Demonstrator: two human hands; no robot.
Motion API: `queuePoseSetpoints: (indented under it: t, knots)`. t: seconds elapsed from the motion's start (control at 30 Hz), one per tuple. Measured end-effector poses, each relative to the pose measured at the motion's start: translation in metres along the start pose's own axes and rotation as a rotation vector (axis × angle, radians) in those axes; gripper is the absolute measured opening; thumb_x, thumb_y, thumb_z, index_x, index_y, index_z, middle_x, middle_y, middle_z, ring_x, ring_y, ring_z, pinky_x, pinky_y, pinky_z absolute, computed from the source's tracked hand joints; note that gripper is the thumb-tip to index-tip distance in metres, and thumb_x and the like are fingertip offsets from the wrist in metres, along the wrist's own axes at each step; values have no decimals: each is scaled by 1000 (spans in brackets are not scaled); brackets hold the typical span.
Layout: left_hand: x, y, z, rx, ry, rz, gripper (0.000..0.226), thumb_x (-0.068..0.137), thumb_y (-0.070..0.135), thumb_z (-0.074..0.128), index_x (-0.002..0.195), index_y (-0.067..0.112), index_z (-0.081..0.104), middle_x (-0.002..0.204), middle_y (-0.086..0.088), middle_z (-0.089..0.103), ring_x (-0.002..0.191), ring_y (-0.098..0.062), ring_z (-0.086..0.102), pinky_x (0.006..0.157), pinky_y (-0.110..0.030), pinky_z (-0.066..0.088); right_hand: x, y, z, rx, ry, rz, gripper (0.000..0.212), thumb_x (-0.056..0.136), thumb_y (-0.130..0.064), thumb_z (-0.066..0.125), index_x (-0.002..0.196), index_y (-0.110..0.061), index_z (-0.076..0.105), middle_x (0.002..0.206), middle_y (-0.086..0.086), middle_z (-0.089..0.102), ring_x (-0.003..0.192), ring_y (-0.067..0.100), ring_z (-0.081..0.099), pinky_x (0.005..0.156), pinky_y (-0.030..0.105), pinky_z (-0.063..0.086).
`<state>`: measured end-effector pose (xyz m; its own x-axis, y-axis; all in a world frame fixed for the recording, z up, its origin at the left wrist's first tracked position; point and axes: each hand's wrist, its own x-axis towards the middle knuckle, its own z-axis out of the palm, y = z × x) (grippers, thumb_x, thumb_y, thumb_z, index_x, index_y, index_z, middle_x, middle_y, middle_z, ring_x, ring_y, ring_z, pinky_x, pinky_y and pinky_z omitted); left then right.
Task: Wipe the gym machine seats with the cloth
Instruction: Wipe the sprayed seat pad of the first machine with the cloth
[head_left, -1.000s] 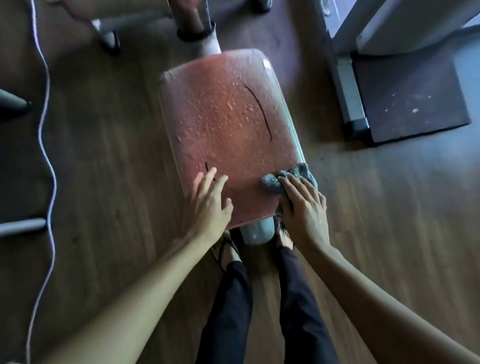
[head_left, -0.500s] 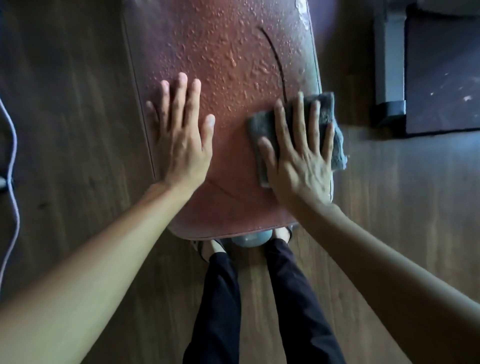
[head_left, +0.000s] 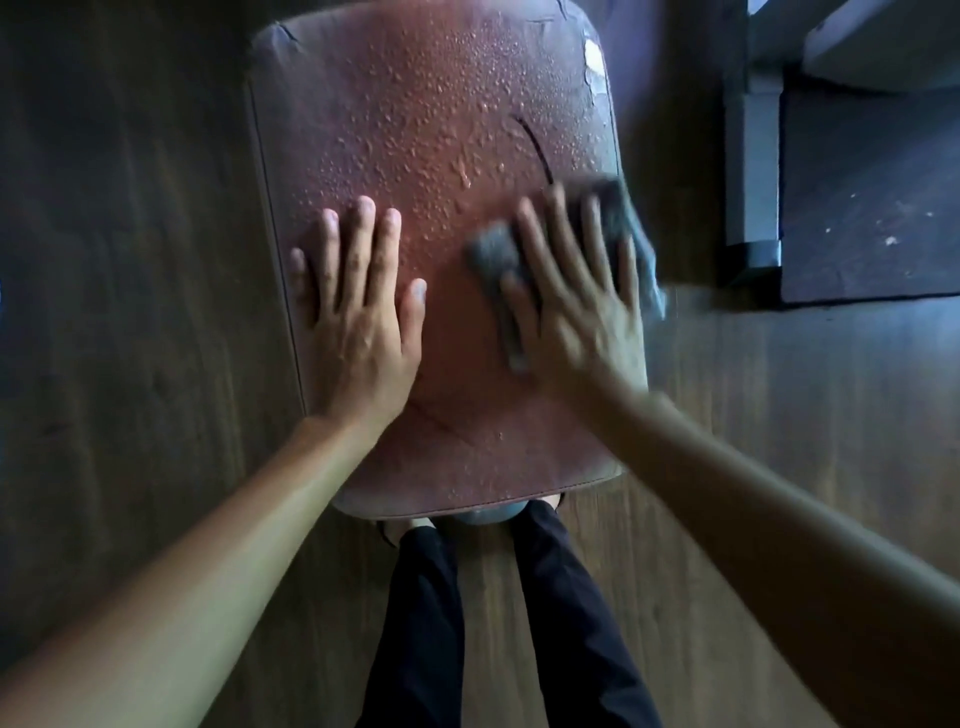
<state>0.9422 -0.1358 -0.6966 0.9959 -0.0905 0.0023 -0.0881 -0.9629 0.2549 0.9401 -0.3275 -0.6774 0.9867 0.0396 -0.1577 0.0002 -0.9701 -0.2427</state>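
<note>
Now blurred, right hand presses one cloth flat-fingered; left hand stays spread on one seat

Dark wood-plank floor all around, dimly lit. Top right, a dark speckled mat beside a grey metal machine frame.

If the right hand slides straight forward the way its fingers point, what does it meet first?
The right hand, pressing the cloth, would likely first cross the dark curved tear in the wet seat, then droplets up to the far edge.
</note>
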Motion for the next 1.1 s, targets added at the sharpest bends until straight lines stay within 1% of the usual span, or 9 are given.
queuePoseSetpoints:
  t: [0.1, 0.23, 0.3, 0.4, 0.5, 0.7, 0.93, 1.0, 1.1]
  knots:
    - [0, -1, 1, -19, -2, 0, 55, 105, 39, 30, 154, 17, 24, 162, -4, 21, 151, -28, 12, 121, -53, 10, 37, -5, -3, 66, 27, 112, 58, 104, -50, 26, 157, -31, 17, 166, -4, 12, 154, 19, 5, 124, 48, 7]
    - [0, 1, 0, 5, 3, -5, 54, 105, 40, 32, 153, 17, 27, 161, -4, 24, 150, -28, 16, 120, -55, 15, -80, -12, -5, 52, -70, 157, 57, 104, -49, 27, 157, -31, 18, 166, -6, 12, 154, 18, 5, 123, 52, 12]
    - [0, 1, -1, 16, 2, -10, 54, 105, 41, 31, 153, 17, 27, 161, -4, 24, 150, -28, 16, 120, -55, 15, -96, -8, -5, 45, -135, 157, 57, 104, -50, 26, 157, -34, 16, 165, -9, 11, 154, 16, 4, 122, 53, 13]
    - [0, 0, 1, 15, 10, 0, 54, 105, 40, 30, 153, 17, 27, 161, -4, 23, 150, -28, 16, 120, -54, 14, -27, -8, -6, 109, -106, 180, 57, 104, -51, 27, 157, -38, 12, 166, -11, 7, 154, 16, -1, 124, 49, 3]
    - [-1, -1, 3, 12, 14, -4, 54, 104, 40, 31, 153, 18, 26, 161, -3, 22, 150, -27, 14, 121, -52, 12, 12, -9, -5, 139, -31, 194, 56, 104, -50, 27, 157, -37, 14, 166, -11, 7, 154, 16, -1, 124, 46, 1]
    - [-1, 1, 0, 12, 12, -20, 54, 104, 40, 35, 153, 18, 28, 161, -3, 24, 150, -27, 16, 121, -53, 14, -89, -5, -8, 97, -172, 179, 57, 103, -53, 23, 157, -39, 9, 165, -15, 2, 153, 12, -4, 124, 49, 7]
    - [0, 1, 1, 14, -6, -28, 55, 104, 40, 32, 153, 18, 26, 161, -2, 22, 151, -26, 14, 121, -53, 14, 60, -5, -9, 173, -19, 192, 65, 103, -49, 29, 158, -26, 3, 167, -9, 4, 154, 15, -3, 124, 47, 1]
    - [0, 2, 0, 17, 0, -26, 55, 104, 39, 34, 153, 17, 27, 161, -3, 23, 150, -27, 15, 121, -53, 14, 35, -7, -5, 133, -1, 165, 63, 104, -49, 27, 159, -25, 8, 167, -6, 5, 154, 17, 0, 124, 48, 4]
    - [-1, 2, -1, 33, -9, -26, 54, 104, 39, 35, 153, 16, 28, 161, -3, 24, 150, -27, 18, 120, -53, 17, -46, -7, -4, 58, -89, 110, 62, 104, -50, 24, 159, -24, 11, 167, -6, 7, 154, 18, 0, 124, 50, 7]
